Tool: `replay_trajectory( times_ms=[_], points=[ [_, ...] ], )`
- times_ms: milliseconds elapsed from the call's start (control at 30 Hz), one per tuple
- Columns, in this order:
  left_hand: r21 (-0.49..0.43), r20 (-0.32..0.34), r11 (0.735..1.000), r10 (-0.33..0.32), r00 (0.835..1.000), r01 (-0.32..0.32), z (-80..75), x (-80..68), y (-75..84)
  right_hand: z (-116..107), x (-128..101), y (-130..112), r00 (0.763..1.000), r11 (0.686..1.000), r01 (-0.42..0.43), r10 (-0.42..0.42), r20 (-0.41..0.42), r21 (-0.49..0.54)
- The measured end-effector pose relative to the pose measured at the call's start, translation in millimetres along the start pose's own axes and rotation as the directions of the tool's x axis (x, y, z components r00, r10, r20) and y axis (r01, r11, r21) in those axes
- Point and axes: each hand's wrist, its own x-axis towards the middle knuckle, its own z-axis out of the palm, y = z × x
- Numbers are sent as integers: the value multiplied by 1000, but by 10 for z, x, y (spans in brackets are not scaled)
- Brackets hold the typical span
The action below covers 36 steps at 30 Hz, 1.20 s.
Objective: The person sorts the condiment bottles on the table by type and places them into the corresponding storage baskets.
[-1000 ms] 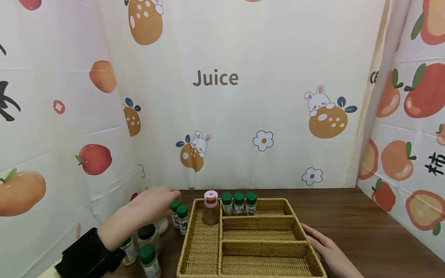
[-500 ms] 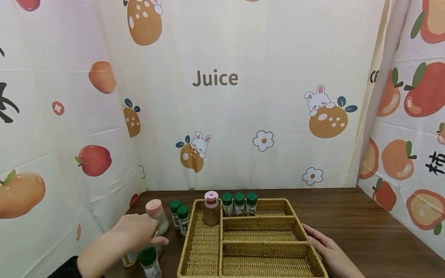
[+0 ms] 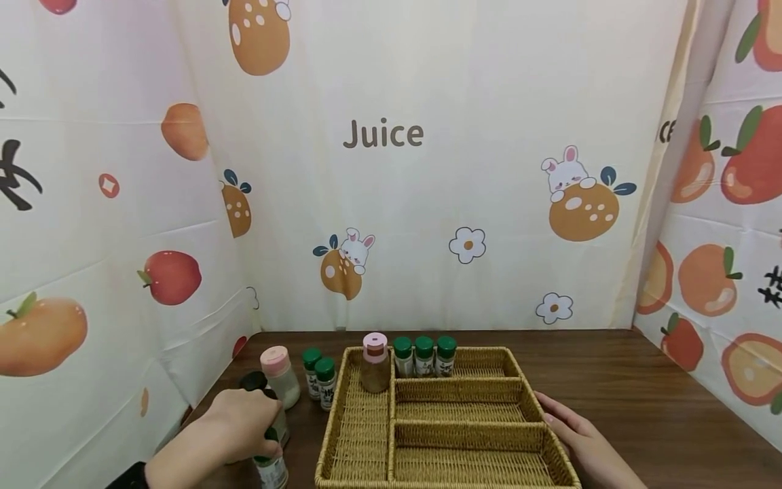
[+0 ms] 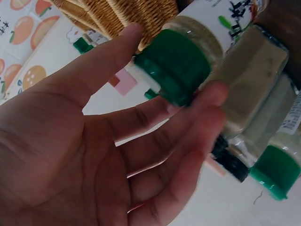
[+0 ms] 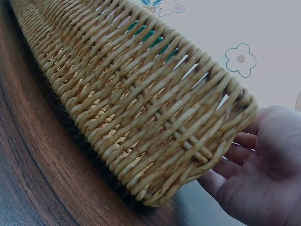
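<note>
The left hand [image 3: 241,424] covers most of a green-capped jar [image 3: 271,468] at the counter's [image 3: 641,407] front left corner, so from the head view only the jar's lower label and a sliver of green show under the fingers. The left wrist view fills the gap: the fingers [image 4: 188,136] curl around the green-capped jar [image 4: 176,66] at its cap, thumb on one side, though the picture is blurred and the jar's label cannot be read. Behind the knuckles a black-capped jar [image 3: 253,382] is half hidden, and just beside it stands a pink-capped jar [image 3: 279,375] of white powder. Two small green-capped bottles [image 3: 319,380] stand close together by the left wall of the wicker tray [image 3: 467,431].

The left forearm comes in from the bottom left, its dark sleeve cut off by the frame edge. The right hand [image 3: 577,441] lies flat along the tray's right wall (fingers straight, gripping nothing), and the wrist is cut off at the bottom edge. In the right wrist view the palm [image 5: 263,183] rests against the tray's woven corner [image 5: 188,141].

Inside the tray's far compartments stand a pink-capped jar of brown powder [image 3: 375,363] and three green-capped bottles [image 3: 424,356] in a row.
</note>
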Motion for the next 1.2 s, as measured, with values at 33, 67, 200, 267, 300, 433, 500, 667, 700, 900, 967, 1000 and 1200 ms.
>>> replay_trajectory(
  times_ms=[33, 67, 200, 267, 300, 433, 500, 667, 700, 900, 967, 1000, 1200],
  points=[
    [-2, -7, 1000, -1, 1000, 1, 15, 0, -8, -7, 1, 3, 1000, 1000, 7, -8, 13, 17],
    [5, -15, 1000, -6, 1000, 6, 30, 2, -16, -13, 3, 2, 1000, 999, 4, -5, 25, 41],
    [-7, -24, 1000, -25, 999, 25, 100, 3, -43, -27, 7, 21, 996, 992, 26, -36, 81, 124],
    [-17, -15, 999, -27, 1000, 27, 131, 8, -49, -26, 10, 32, 995, 989, 30, -44, 93, 147],
    [-27, -8, 999, -29, 1000, 29, 140, 12, -49, -28, 14, 37, 994, 988, 33, -48, 95, 151],
    [-56, 1, 998, -31, 1000, 31, 137, 21, -35, -31, 22, 24, 996, 991, 24, -34, 82, 129],
    [-70, -4, 997, -30, 1000, 30, 111, 16, -18, -33, 20, 22, 997, 993, 24, -33, 77, 114],
    [-31, -46, 999, 6, 999, -8, 1, -27, 26, -48, 14, 18, 992, 990, 37, -53, 114, 136],
    [-13, -62, 1000, 17, 998, -18, -23, -38, 29, -49, 17, 19, 990, 988, 44, -64, 127, 150],
    [88, -211, 993, 99, 972, -82, -219, -143, 93, -50, 9, 22, 988, 983, 55, -79, 133, 174],
    [114, -266, 988, 134, 955, -107, -295, -177, 135, -49, 7, 23, 990, 985, 53, -74, 122, 166],
    [125, -287, 985, 149, 946, -117, -332, -186, 159, -49, 8, 24, 990, 984, 51, -72, 121, 170],
    [204, -395, 964, 239, 887, -168, -503, -205, 328, -30, 16, 30, 990, 980, 49, -74, 121, 194]
  ],
)
